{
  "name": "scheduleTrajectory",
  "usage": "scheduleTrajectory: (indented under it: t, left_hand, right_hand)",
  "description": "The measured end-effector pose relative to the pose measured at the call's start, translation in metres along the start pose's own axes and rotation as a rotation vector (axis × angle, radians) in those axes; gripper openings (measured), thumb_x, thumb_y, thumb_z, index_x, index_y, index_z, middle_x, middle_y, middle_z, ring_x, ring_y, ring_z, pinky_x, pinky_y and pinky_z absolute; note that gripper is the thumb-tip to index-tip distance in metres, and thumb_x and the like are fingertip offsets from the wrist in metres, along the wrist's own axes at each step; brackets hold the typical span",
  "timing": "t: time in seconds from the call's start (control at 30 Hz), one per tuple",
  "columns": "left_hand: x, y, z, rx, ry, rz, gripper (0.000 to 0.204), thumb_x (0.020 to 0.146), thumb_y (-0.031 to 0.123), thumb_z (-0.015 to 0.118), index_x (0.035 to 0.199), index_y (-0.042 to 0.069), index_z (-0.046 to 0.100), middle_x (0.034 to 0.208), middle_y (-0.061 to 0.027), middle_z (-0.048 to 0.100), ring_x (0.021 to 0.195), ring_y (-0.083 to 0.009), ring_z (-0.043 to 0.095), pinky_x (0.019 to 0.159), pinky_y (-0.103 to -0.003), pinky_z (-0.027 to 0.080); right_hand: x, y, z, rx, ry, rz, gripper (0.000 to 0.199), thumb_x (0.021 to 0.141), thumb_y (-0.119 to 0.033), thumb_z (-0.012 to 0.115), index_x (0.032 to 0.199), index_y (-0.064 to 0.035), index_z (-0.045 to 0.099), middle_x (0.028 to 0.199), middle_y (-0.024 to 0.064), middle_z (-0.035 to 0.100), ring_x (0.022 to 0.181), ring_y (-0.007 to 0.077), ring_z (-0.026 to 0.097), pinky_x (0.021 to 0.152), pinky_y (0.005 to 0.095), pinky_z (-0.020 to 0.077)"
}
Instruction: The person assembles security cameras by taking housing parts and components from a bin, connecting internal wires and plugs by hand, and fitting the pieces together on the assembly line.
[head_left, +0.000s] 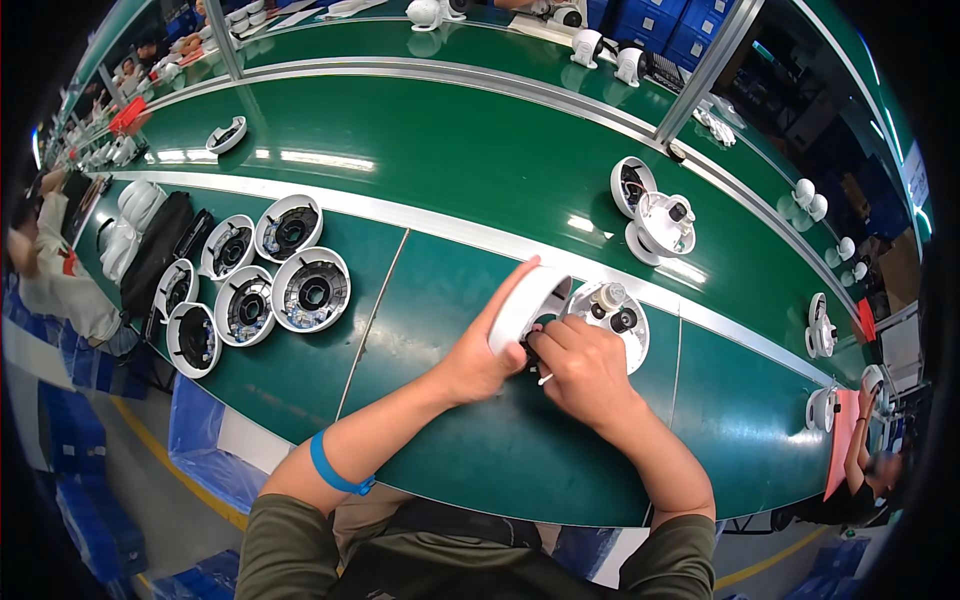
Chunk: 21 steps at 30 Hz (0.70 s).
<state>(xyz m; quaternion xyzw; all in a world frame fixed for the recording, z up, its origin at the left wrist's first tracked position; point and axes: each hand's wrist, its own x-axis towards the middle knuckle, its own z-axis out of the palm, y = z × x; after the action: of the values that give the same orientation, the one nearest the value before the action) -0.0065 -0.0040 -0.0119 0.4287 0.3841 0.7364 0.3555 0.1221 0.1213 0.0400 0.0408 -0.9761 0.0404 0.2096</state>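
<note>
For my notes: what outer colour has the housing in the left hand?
The housing is white outside, best seen in the head view.

- Green tabletop (pixel 480 460), glossy, with a pale metal strip (pixel 440 228) along its far edge.
- Toward its left end, six round white housings (pixel 311 289), open side up, black parts inside.
- At the left end, a black bag (pixel 160 250) beside white bundles (pixel 122 245), too distorted to tell more.
- Near the far edge, right of the middle, a white round base (pixel 632 345), apparently resting there.
- At the right end, a pink mat (pixel 846 440).
</note>
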Motion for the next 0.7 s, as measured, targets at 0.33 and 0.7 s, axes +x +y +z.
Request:
scheduleTrajectory:
  t: [0.33, 0.7]
  left_hand:
    - [0.003, -0.005, 0.007, -0.437, 0.103, -0.202, 0.113, 0.081, 0.087, 0.040, 0.166, 0.024, 0.000, 0.155, -0.0074, 0.041, 0.133, -0.0214, 0.051, 0.111, -0.042, 0.045]
    - [0.006, -0.007, 0.006, -0.329, 0.114, -0.179, 0.112, 0.084, 0.083, 0.044, 0.166, 0.021, 0.000, 0.146, -0.0059, 0.047, 0.120, -0.0168, 0.057, 0.104, -0.037, 0.049]
  right_hand:
    - [-0.011, -0.002, -0.027, 0.599, 0.058, 0.275, 0.025, 0.078, 0.009, 0.066, 0.103, 0.0054, 0.069, 0.094, 0.0136, 0.069, 0.069, 0.0220, 0.065, 0.061, 0.0301, 0.0513]
    - [-0.016, 0.002, -0.013, 0.554, 0.152, 0.328, 0.030, 0.085, 0.014, 0.060, 0.111, 0.0038, 0.071, 0.087, 0.0163, 0.071, 0.074, 0.0251, 0.070, 0.068, 0.0315, 0.0532]
